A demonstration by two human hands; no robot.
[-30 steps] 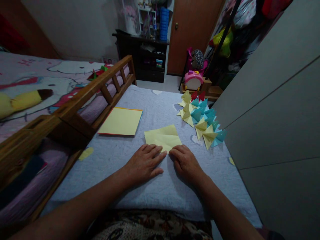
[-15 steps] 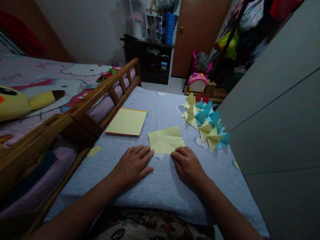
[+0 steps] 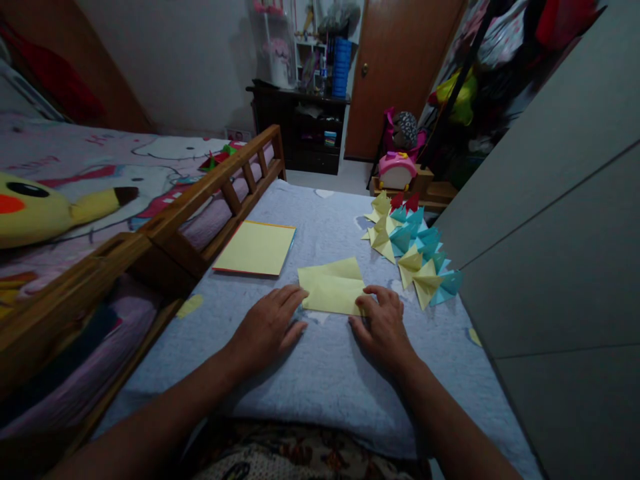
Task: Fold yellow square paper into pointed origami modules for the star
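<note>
A folded yellow paper (image 3: 333, 288) lies on the pale blue cloth (image 3: 320, 373) in front of me. My left hand (image 3: 270, 325) rests flat on the cloth, fingers stretched out, fingertips touching the paper's near left corner. Fingers of my right hand (image 3: 383, 323) are spread, and their tips press on the paper's near right corner. Neither hand grips anything.
A stack of square yellow paper (image 3: 255, 248) lies to the far left of the sheet. Several folded yellow and blue paper pieces (image 3: 413, 250) are heaped at the right by a grey cabinet (image 3: 555, 220). A wooden bed rail (image 3: 200, 200) runs along the left.
The right hand has moved forward onto the paper's right corner. The left hand has slid a little toward the paper. The camera has tilted slightly.
</note>
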